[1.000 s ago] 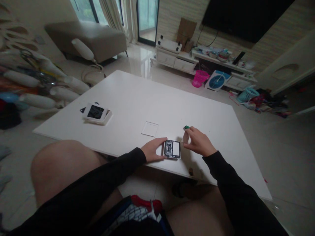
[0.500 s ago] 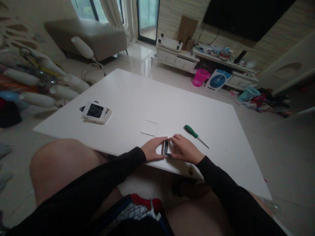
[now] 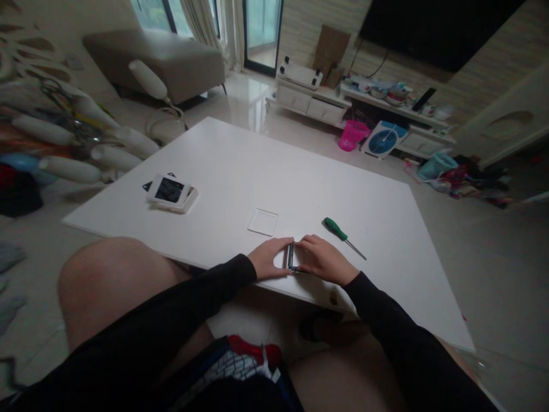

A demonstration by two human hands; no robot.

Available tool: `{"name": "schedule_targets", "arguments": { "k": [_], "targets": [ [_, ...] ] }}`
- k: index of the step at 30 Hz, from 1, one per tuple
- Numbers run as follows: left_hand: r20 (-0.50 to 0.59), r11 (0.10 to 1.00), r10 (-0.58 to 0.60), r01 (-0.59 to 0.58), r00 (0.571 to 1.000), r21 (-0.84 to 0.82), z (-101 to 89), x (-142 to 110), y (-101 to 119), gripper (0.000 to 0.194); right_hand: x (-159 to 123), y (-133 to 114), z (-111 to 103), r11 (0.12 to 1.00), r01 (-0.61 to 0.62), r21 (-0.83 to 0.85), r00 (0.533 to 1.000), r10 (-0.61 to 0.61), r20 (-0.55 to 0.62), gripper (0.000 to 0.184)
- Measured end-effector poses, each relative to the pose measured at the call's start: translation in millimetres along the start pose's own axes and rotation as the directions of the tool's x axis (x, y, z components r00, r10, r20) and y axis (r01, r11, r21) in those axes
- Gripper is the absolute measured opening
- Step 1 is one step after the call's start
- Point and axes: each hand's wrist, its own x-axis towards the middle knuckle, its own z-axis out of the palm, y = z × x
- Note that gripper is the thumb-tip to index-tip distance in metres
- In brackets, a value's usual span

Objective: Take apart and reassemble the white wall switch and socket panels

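A small flat dark device [image 3: 291,256] stands tilted up on its edge near the front edge of the white table [image 3: 274,177]. My left hand [image 3: 269,258] rests against its left side with fingers curled onto it. My right hand [image 3: 322,260] covers its right side, fingers pressed on it. A green-handled screwdriver [image 3: 342,234] lies on the table just right of my right hand. A clear square plate [image 3: 263,222] lies flat a little beyond my left hand.
A white box with a black-faced card [image 3: 171,192] lies at the table's left. My bare knee [image 3: 115,280] sits below the front edge. Beyond are a sofa [image 3: 167,60], a low TV cabinet [image 3: 326,100], a pink basket [image 3: 352,135] and floor clutter.
A second ago my right hand held the screwdriver beside the flat-lying device. It set the screwdriver down and joined my left hand on the device, now tipped onto its edge.
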Motion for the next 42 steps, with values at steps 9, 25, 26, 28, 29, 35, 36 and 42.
{"name": "schedule_targets", "arguments": {
  "k": [9,25,26,28,29,35,36,42],
  "targets": [
    [-0.013,1.0,0.006,-0.006,1.0,0.002,2.3,0.7,-3.5,0.092,4.1,-9.9,-4.5,0.99,-0.129,-0.051,0.991,0.13,0.021,0.046],
    [-0.002,0.999,-0.007,0.007,1.0,-0.034,-0.3,2.1,0.7,0.089,10.0,-22.0,-5.6,0.947,-0.309,-0.092,0.948,0.314,0.044,0.045],
    [0.002,0.999,-0.009,0.009,1.0,-0.037,-0.4,1.9,0.6,0.089,9.8,-22.6,-5.2,0.944,-0.313,-0.107,0.947,0.318,0.041,0.046],
    [0.003,0.999,-0.008,0.008,1.0,-0.041,-0.8,1.8,0.8,0.089,9.7,-23.4,-4.5,0.938,-0.318,-0.136,0.945,0.325,0.033,0.047],
    [0.002,0.999,-0.007,0.008,1.0,-0.042,-1.2,1.8,1.1,0.089,9.8,-23.5,-4.2,0.936,-0.322,-0.144,0.944,0.329,0.03,0.046],
    [0.008,0.999,0.0,0.0,1.0,-0.053,-4.0,2.6,5.4,0.088,11.3,-18.2,-2.4,0.944,-0.323,-0.074,0.945,0.326,0.031,0.049],
    [0.008,0.998,0.0,0.0,1.0,-0.056,-4.0,2.5,5.8,0.088,11.5,-16.9,-2.1,0.944,-0.324,-0.061,0.945,0.326,0.033,0.05],
    [-0.01,0.999,0.002,-0.003,1.0,-0.055,-2.2,1.6,3.1,0.089,13.2,-10.7,-0.2,0.947,-0.32,-0.008,0.946,0.32,0.053,0.051]
  ]
}}
